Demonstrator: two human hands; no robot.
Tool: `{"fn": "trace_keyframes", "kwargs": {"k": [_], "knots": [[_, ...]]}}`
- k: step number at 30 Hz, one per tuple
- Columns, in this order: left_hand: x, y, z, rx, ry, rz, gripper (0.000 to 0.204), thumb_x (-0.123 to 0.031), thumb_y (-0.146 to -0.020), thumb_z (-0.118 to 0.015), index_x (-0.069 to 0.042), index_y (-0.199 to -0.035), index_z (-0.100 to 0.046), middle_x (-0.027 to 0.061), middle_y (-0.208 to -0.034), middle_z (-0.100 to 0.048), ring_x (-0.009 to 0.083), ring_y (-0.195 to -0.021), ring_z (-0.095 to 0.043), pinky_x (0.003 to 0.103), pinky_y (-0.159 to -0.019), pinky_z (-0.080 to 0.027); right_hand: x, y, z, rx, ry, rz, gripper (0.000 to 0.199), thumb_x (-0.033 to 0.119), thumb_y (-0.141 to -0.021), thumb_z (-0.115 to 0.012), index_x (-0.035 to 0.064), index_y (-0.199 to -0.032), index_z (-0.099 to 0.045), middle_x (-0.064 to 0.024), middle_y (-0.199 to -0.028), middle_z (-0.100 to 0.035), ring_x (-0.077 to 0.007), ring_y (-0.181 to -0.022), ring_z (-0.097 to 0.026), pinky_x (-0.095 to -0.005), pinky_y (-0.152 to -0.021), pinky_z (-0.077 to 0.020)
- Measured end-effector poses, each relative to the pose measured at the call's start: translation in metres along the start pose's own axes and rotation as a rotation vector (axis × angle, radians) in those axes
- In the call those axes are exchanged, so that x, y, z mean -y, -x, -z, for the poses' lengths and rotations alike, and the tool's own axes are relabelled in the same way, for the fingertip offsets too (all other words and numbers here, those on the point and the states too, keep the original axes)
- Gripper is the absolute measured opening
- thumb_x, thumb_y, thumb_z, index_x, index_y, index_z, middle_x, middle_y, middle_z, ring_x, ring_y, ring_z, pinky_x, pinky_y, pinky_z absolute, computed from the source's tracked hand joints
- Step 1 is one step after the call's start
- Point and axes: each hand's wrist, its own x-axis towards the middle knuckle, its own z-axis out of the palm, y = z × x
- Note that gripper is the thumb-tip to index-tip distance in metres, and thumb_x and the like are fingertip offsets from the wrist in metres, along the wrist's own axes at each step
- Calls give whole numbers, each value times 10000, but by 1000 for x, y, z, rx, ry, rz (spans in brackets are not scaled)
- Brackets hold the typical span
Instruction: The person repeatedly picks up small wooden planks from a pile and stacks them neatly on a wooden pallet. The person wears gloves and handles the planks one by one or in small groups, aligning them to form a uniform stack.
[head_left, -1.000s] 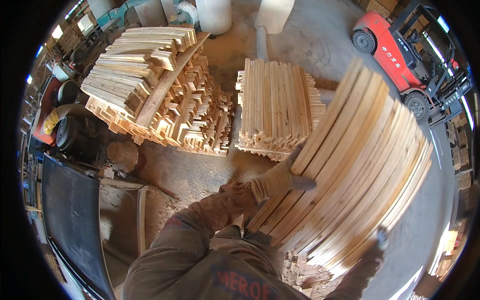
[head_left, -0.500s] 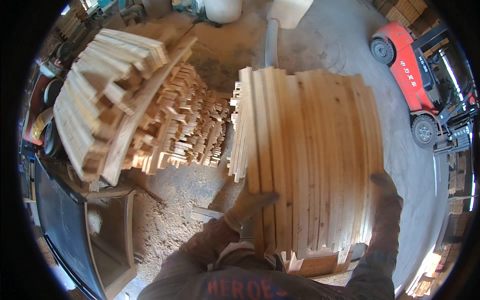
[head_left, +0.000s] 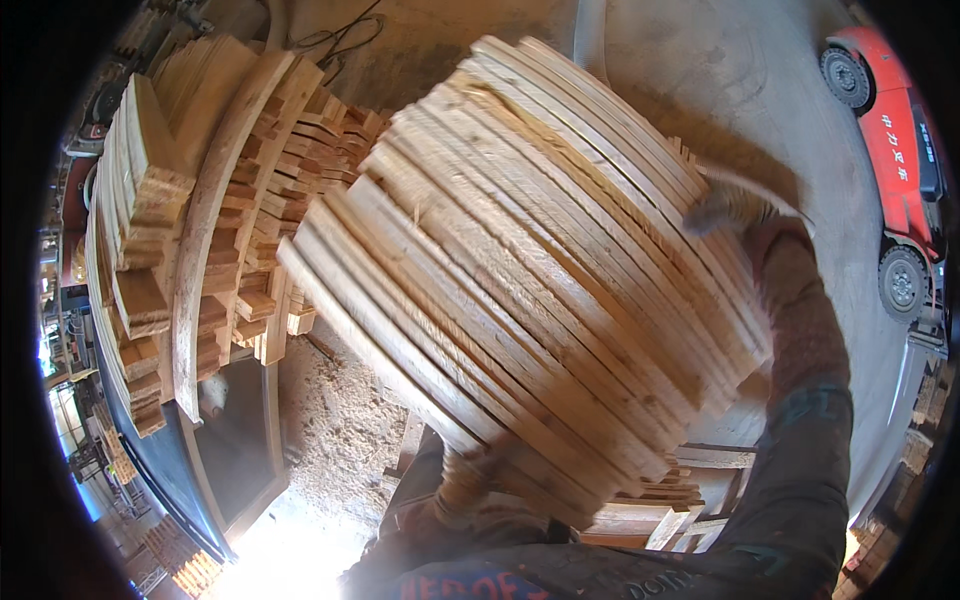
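Holding boards (head_left: 540, 270) at opposite edges, between left hand (head_left: 461, 488) and wide-set right hand (head_left: 736, 209) — might drop middle ones through uneven squeezing.

Pretty dusty getup tbh: tan work gloves (head_left: 748, 208) on both hands (head_left: 735, 207), brownish right lower sleeve (head_left: 796, 310), dark grey top (head_left: 790, 480), faded red-and-blue lettering (head_left: 468, 588).

The plank bundle (head_left: 540, 270) and stacked timber (head_left: 208, 220) are formed of rough, matt wood; the sleeve (head_left: 790, 470) is made of dull cloth. The forklift (head_left: 885, 110) is coated in smooth paint, its tyre (head_left: 903, 314) formed of matt rubber. Grainy sawdust (head_left: 345, 430) is scattered.
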Motion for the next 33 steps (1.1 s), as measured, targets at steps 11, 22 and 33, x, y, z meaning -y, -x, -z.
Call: {"fn": "trace_keyframes", "kwargs": {"k": [11,22,33], "knots": [[15,-75,-35,142,-626,90,608,-408,-951,-747,-35,-1381,-534,144,-1234,-583,234,-1214,-534,404,-976,-468,29,-164,-26,-294,610,-137,907,784,-705,-756,114,-1312,-682,-176,-1307,-682,-379,-1236,-606,-447,-1055,-446],[126,-105,44,351,-1402,-312,436,-370,-1007,-552,-142,-1377,-579,137,-1298,-596,346,-1139,-588,476,-965,-492,-7,-189,-31,-350,586,299,427,432,-874,-775,65,-1054,-652,-100,-867,-554,-228,-823,-513,-374,-799,-474],[65,-47,24,281,-1183,-226,423,-301,-913,-624,-77,-1272,-639,182,-1104,-719,366,-1012,-704,455,-877,-557,41,-141,-66,-635,1159,-25,905,706,-895,-600,26,-1481,-486,-251,-1475,-529,-428,-1354,-497,-467,-1113,-400]]}}
